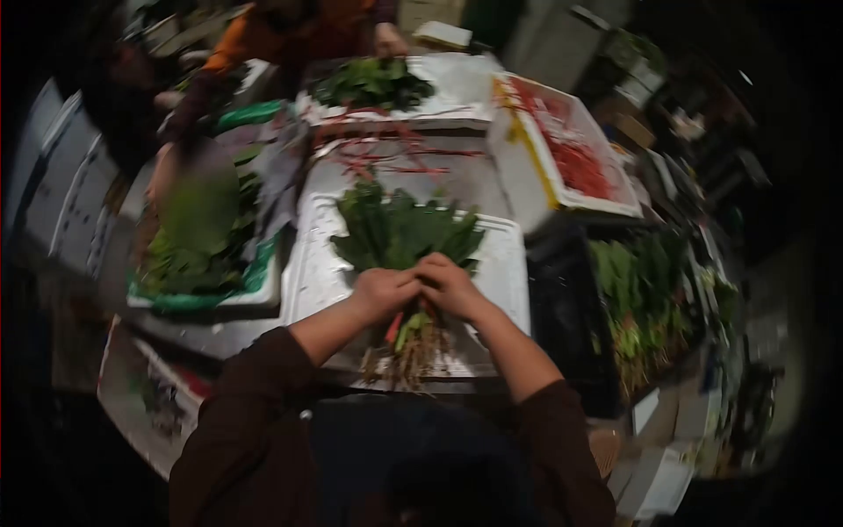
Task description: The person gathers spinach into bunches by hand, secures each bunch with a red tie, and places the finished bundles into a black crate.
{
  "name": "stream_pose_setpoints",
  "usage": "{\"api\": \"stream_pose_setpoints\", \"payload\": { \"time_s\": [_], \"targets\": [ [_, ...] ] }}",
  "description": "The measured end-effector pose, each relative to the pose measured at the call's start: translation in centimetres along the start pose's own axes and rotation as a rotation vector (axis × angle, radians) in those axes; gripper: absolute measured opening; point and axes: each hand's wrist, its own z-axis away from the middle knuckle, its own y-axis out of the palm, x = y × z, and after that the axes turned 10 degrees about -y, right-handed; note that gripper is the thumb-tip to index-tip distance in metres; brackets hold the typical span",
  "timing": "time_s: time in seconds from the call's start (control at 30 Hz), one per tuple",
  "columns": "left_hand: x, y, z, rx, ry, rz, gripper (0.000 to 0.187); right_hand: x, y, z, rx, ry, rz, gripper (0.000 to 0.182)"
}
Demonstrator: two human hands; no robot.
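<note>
A bunch of leafy greens (399, 230) lies on a white foam lid (509, 290), its leaves pointing away from me and its brown roots toward me. My left hand (385, 292) and my right hand (446, 285) meet around its stems, fingers closed on them. Below the hands a short piece of red tie (393, 328) shows beside the stems. Red ties (378, 145) lie beyond the leaves.
A co-worker (290, 39) across the table reaches toward greens (373, 83) and a green-lined box (263, 277) at left. A foam box of red ties (571, 149) stands back right. More rooted greens (645, 290) are at right, past a black crate (571, 316).
</note>
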Motion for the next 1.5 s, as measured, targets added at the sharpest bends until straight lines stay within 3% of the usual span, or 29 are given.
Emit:
{"api": "stream_pose_setpoints", "payload": {
  "time_s": [0.07,0.13,0.27,0.53,0.6,0.7,0.83,0.93,1.0,1.03,1.07,1.13,1.27,1.33,1.37,1.43,1.5],
  "targets": [
    [-0.2,-0.1,0.5,-0.076,0.052,0.02,0.012,0.3,-0.5,-0.2,0.046,0.004,0.083,0.018],
    [-0.1,0.1,0.9,-0.056,-0.015,-0.06,0.008,1.1,-0.3,-0.6,-0.088,-0.071,0.185,0.019],
    [-0.1,0.0,1.1,-0.132,0.031,-0.063,0.01,1.9,-0.4,-0.8,0.051,0.033,0.069,0.014],
    [-0.1,-0.5,1.5,-0.098,-0.107,-0.089,0.015,2.4,-0.8,-0.7,-0.025,-0.011,0.123,0.013],
    [-0.1,-0.9,1.3,-0.04,-0.192,-0.155,0.017,2.7,-1.0,-0.7,-0.001,-0.128,0.417,0.017],
    [-0.3,-1.1,0.9,0.042,-0.164,-0.125,0.018,3.4,-2.2,-0.9,0.103,-0.227,0.592,0.02],
    [-1.1,-1.5,0.7,0.105,-0.253,-0.053,0.019,3.0,-2.6,-0.1,0.092,-0.274,0.589,0.024],
    [0.3,-0.7,2.8,0.165,-0.539,0.063,0.02,2.1,-1.6,2.1,0.129,-0.22,0.531,0.021],
    [0.4,-0.4,3.2,0.132,-0.572,0.073,0.02,1.1,-0.2,2.6,0.078,-0.073,0.361,0.02],
    [0.2,-0.2,3.7,0.101,-0.617,0.088,0.02,0.1,0.6,2.8,-0.064,-0.015,0.064,0.015],
    [-0.2,-0.7,3.4,0.119,-0.636,0.045,0.021,-0.2,1.0,2.9,-0.064,-0.011,0.061,0.015],
    [0.0,-0.7,3.4,0.151,-0.644,0.033,0.021,-0.6,1.1,2.8,-0.071,0.418,-0.509,0.019],
    [-0.2,-0.9,3.5,0.177,-0.704,0.081,0.019,-0.4,-0.4,2.2,0.047,0.49,-0.692,0.024],
    [0.1,-0.3,4.1,0.177,-0.706,0.126,0.019,-1.2,-0.9,2.2,0.156,0.392,-0.397,0.027],
    [0.3,0.0,4.4,0.168,-0.711,0.17,0.019,-1.5,-1.0,2.3,0.152,0.398,-0.401,0.027],
    [0.2,0.6,5.0,0.123,-0.715,0.198,0.019,-1.9,-0.9,2.9,0.18,0.168,0.015,0.027],
    [0.0,0.5,4.9,0.081,-0.703,0.2,0.017,-2.2,-0.3,3.5,0.12,0.162,0.026,0.026]
  ]
}}
